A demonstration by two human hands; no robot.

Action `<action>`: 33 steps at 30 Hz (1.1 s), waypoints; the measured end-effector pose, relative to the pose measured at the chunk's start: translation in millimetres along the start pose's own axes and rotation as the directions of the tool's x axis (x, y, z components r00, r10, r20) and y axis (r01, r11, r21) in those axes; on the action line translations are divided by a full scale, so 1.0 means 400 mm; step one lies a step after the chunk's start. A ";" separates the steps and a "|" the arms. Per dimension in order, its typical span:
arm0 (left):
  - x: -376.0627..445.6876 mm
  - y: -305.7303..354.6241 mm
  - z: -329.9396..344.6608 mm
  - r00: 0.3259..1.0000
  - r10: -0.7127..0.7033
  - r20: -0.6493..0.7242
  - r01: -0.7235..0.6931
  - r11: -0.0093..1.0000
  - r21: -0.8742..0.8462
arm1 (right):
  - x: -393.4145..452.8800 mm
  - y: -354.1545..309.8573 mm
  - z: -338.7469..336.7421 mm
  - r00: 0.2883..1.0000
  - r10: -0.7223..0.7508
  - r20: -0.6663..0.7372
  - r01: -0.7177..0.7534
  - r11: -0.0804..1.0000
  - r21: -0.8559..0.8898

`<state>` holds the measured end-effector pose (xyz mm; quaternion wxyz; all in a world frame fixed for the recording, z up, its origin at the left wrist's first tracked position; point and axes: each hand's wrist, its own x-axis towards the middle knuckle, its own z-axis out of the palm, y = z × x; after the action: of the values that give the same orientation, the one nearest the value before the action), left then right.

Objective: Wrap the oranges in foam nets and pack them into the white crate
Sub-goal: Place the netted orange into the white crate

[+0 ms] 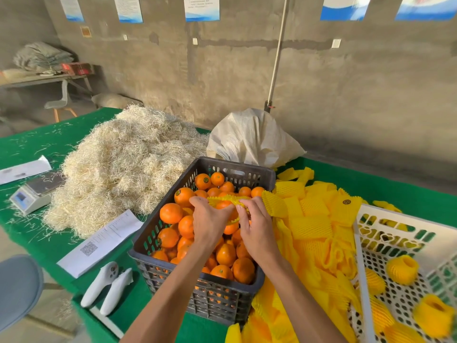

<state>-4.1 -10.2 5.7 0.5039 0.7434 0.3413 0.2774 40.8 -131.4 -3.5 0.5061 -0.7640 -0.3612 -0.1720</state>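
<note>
Net (223, 201) stretched at mid-frame: our left hand (209, 220) and right hand (256, 225) each pinch an end over the black crate (197, 288), an orange (223, 205) inside. Stretch evenly, seat fully, then white crate (366, 276), lower right.

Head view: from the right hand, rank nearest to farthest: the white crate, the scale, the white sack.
From the right hand, which holds a foam net with the left hand:
1. White crate, to its right on the table.
2. White sack, beyond the black crate, at the table's far edge.
3. Scale, far left, past the straw pile.
</note>
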 end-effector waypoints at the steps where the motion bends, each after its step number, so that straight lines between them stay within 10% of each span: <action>1: -0.001 0.004 0.000 1.000 -0.005 -0.001 0.005 1.000 -0.018 | -0.003 0.000 -0.003 1.000 0.001 -0.005 -0.001 1.000 0.007; 10: -0.022 0.036 0.034 0.964 0.080 0.255 -0.055 0.993 -0.105 | 0.015 0.010 -0.044 0.923 0.382 0.034 -0.382 0.924 -0.028; 15: -0.052 0.084 0.063 0.820 0.140 0.556 0.001 0.969 -0.246 | 0.011 0.048 -0.121 0.856 0.512 -0.068 -0.506 0.858 0.084; 23: -0.192 0.189 0.285 0.793 0.164 0.587 0.009 0.960 -0.281 | -0.069 0.130 -0.351 0.741 0.583 -0.334 -0.565 0.809 0.161; 33: -0.458 0.261 0.580 0.569 0.190 0.800 0.071 0.958 -0.278 | -0.269 0.238 -0.685 0.628 0.582 -0.516 -0.643 0.762 0.077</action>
<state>82.9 -311.4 12.6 0.6939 0.7191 0.0008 -0.0366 64.9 -439.5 -15.4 0.5661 -0.7944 0.0785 -0.2058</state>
